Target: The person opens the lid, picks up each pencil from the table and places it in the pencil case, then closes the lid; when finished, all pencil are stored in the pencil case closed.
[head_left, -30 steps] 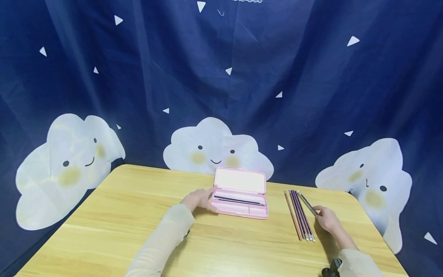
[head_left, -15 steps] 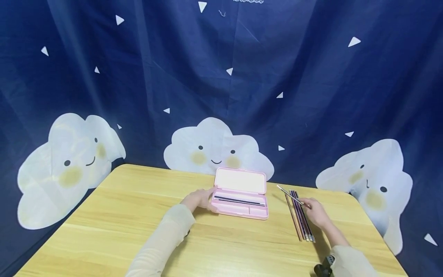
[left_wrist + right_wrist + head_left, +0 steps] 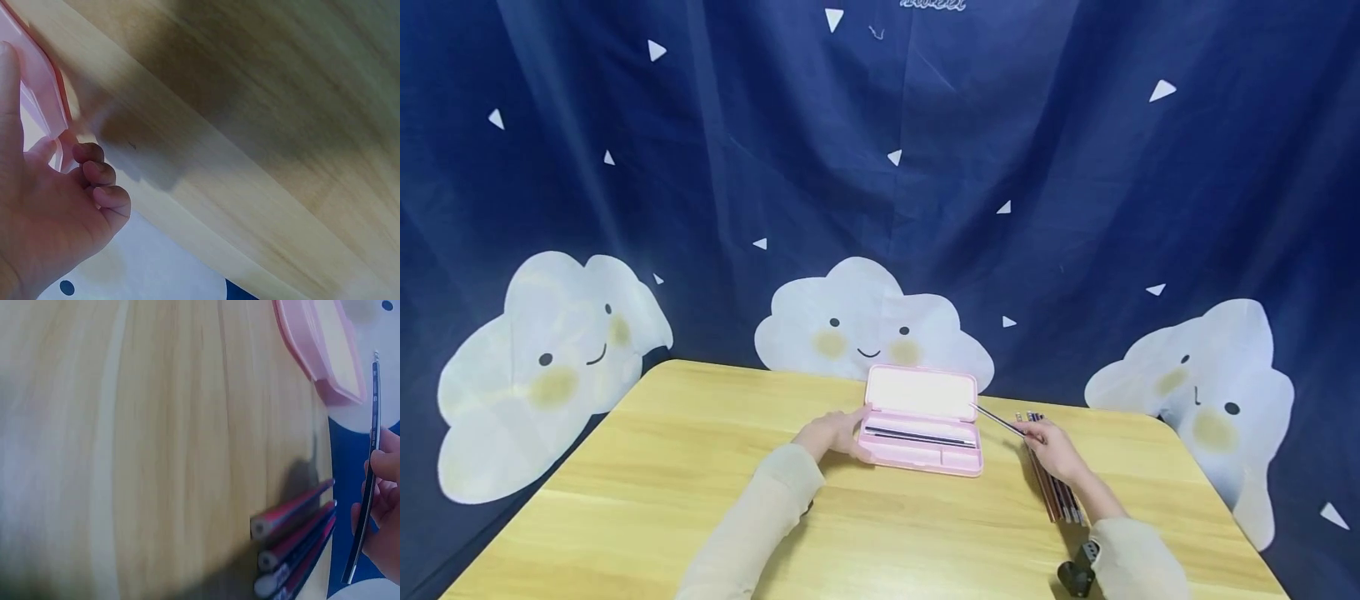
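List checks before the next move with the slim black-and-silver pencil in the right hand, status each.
1. Pink rectangular pencil case open: ok, lid swung back.
2. Left hand on the case: ok, thumb and index finger span its left end.
3. Right hand grip on slim black-and-silver pencil: ok, pinched.
4. Pencil parallel to the dark slim pencils inside: not ok, slants more steeply.
5. Room for all loose red-and-dark pencils on the wooden table: cannot tell.
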The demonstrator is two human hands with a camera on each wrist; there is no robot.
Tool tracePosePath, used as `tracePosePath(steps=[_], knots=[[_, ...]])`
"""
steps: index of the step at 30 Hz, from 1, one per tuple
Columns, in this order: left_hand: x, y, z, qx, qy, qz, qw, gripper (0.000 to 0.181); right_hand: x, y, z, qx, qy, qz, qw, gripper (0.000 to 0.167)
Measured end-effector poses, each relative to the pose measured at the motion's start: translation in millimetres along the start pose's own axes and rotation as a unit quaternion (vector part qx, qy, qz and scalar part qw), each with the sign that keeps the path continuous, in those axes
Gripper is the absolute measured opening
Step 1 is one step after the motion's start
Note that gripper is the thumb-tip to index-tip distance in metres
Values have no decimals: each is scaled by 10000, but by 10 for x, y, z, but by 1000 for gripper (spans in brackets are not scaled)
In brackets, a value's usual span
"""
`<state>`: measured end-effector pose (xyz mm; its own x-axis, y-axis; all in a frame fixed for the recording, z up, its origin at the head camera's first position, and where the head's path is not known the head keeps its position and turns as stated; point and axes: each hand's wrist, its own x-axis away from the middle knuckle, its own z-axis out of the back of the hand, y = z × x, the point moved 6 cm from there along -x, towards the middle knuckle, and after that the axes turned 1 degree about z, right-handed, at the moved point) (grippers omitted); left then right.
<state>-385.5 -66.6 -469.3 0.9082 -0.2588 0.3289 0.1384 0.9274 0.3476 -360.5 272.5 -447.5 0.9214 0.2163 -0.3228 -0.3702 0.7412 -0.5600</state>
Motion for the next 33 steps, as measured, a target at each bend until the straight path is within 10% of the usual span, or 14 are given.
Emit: tracePosePath(steps=[33], knots=[[-64,-35,-50,30,-18,-31,10000,103,-328,-605,-720,-318,-589,547,9963,32]])
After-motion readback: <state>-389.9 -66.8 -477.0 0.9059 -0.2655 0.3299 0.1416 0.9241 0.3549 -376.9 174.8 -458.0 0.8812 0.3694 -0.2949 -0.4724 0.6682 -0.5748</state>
